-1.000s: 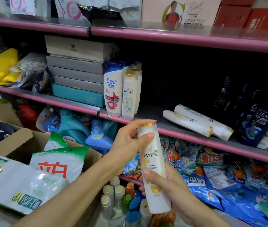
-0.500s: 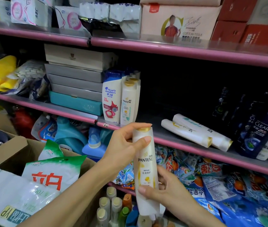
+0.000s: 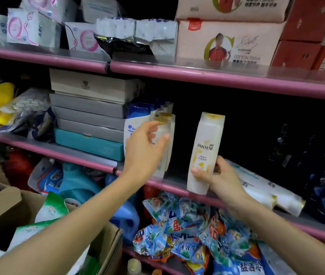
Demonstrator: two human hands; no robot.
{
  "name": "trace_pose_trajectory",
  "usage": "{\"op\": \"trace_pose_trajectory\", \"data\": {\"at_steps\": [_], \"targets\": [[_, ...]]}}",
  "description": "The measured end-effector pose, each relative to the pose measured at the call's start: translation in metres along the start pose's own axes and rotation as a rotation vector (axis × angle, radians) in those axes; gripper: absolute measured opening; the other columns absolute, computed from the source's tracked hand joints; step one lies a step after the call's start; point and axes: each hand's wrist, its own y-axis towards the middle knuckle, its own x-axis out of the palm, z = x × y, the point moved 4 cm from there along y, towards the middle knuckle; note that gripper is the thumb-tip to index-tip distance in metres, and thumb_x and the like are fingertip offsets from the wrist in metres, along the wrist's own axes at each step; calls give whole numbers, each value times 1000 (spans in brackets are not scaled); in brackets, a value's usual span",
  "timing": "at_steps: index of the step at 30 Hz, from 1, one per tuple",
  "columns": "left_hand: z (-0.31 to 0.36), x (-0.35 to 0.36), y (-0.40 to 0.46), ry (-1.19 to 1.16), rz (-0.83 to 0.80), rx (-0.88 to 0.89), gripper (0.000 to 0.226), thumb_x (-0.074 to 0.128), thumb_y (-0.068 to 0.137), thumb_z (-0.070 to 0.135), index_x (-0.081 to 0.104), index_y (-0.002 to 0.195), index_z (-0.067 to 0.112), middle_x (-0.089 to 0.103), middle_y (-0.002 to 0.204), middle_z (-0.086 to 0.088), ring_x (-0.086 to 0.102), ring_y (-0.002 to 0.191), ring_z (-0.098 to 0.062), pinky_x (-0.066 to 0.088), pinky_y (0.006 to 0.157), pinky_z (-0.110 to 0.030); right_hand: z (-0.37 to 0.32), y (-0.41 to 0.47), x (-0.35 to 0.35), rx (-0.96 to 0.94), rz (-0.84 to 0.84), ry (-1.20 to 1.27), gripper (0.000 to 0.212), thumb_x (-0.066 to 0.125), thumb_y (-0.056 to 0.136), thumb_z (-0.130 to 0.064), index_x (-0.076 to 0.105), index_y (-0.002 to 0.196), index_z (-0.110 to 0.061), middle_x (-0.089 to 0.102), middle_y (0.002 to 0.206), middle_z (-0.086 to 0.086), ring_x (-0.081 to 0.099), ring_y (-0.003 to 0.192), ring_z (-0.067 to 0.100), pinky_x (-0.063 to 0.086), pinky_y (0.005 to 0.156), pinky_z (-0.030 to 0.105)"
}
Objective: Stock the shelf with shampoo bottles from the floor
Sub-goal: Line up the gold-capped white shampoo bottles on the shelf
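The right hand (image 3: 220, 178) grips a white Pantene bottle (image 3: 205, 153) low down, upright on the shelf (image 3: 177, 187) edge. At its nine o'clock, the left hand (image 3: 143, 153) curls loosely spread fingers (image 3: 165, 136) round a standing Pantene bottle (image 3: 165, 133) (contact unclear).

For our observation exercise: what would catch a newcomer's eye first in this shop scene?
First, the white Pantene bottle, upright at the middle shelf edge in the right hand. Next, the left hand reaching to the standing shampoo bottles beside it. Then the bright detergent packets heaped on the shelf below.
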Motion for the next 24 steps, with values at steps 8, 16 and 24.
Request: {"op": "trace_pose_trajectory", "data": {"at_steps": [8, 16, 24], "targets": [[8, 30, 71, 620, -289, 387, 51, 61, 89, 28, 48, 136, 13, 48, 141, -6, 46, 127, -24, 32, 101, -26, 38, 97, 26, 93, 122, -53, 46, 83, 73, -21, 55, 110, -19, 66, 105, 1, 64, 93, 19, 53, 79, 33], [-17, 25, 25, 272, 37, 342, 53, 61, 89, 19, 41, 138, 21, 42, 140, 8, 36, 131, -8, 23, 109, -14, 51, 136, 56, 16, 49, -120, 48, 78, 78, -23, 53, 119, -16, 65, 111, 1, 62, 98, 16, 51, 80, 29], [-96, 64, -28, 172, 235, -240, 69, 77, 72, 37, 40, 127, 20, 37, 122, 1, 28, 115, -12, 25, 94, -32, 69, 147, 75, -8, 1, -134, 34, 70, 84, -16, 54, 113, -22, 65, 105, -3, 62, 100, 15, 48, 86, 29]]}}
